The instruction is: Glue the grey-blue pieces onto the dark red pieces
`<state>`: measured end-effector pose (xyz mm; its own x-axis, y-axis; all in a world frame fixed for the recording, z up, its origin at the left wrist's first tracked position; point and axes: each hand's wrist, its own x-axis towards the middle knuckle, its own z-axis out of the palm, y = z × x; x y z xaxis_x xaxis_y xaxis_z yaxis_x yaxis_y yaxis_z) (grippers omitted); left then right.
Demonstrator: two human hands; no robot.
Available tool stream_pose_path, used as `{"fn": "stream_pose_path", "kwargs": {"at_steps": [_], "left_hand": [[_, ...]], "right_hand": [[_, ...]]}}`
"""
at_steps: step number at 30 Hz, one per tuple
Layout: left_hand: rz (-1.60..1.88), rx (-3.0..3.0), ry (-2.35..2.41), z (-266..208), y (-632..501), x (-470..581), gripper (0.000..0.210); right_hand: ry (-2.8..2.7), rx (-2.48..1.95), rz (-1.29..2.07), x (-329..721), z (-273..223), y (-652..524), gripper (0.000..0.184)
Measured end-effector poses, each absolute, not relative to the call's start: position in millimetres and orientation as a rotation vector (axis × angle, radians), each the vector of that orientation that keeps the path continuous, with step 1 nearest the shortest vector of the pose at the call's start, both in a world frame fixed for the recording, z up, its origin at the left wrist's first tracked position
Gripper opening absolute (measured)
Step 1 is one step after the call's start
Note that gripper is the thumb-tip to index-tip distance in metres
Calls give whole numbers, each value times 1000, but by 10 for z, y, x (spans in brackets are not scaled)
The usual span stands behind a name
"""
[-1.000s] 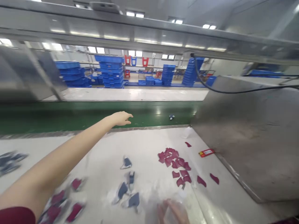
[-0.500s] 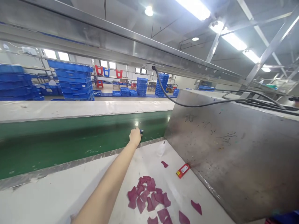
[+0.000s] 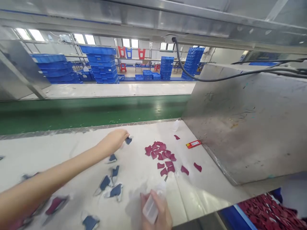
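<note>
My left hand reaches over the white table, its fingers closed on the edge of a small dark blue piece. Low in the picture, my right hand is wrapped round a translucent plastic bottle, whose narrow tip points away from me. A loose pile of maroon cut pieces lies beyond the bottle. Left of it, several dark blue pieces with white edging are spread out. My left forearm partly covers other pieces, including a maroon one.
Behind the white table runs a green conveyor belt. A metal box stands on the right, with a red packet by its base. At lower right is a blue bin of maroon pieces. A black cable hangs overhead.
My left hand has drawn back from above the green belt to the near table, holding a dark blue piece. The view has tilted down, bringing my right hand and the bottle into sight.
</note>
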<state>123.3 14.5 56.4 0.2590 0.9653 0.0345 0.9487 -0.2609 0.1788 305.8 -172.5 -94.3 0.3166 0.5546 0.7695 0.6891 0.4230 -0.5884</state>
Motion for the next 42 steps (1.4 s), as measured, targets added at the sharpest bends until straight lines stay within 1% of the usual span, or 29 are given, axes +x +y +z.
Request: {"fn": "stream_pose_path", "kwargs": {"at_steps": [1,3,5,8,11,14,18,22,29,35,42], "left_hand": [[241,2373,1822,587,-190,1100,39],[526,2230,1707,527,-864,931,42],[675,2051,1635,327,-1497,894,41],[879,1738,1712,-104,-2243,975,36],[1003,1719,1780,-449,-2597,1007,29],[1146,1967,1718,-592,-2551,923,22],[1247,2156,1604,-576,-2252,879,16],[1250,2176,1588,-570,-2149,992,13],[1277,2140,1660,-628,-2212,1079,17],[1281,2161,1670,-637,-2200,1083,20],[1295,2161,1665,-613,-2202,1081,17]], "right_hand": [[-1336,-1203,-104,3052,-883,-1716,29],[-1363,-1160,-59,3059,-779,-1710,23],[-1414,-1127,-14,3087,-723,-1731,25],[-1384,-1135,64,3148,-733,-1798,31],[-1263,-1193,232,3207,-780,-1854,35],[-1156,-1197,385,3207,-777,-1876,37],[-1154,-1165,507,3077,-690,-1907,32],[-1263,-1142,445,2933,-648,-1959,30],[-1411,-1000,251,2917,-701,-1966,16],[-1426,-1057,227,2897,-658,-1960,12],[-1451,-1114,266,2888,-597,-1968,9]]}}
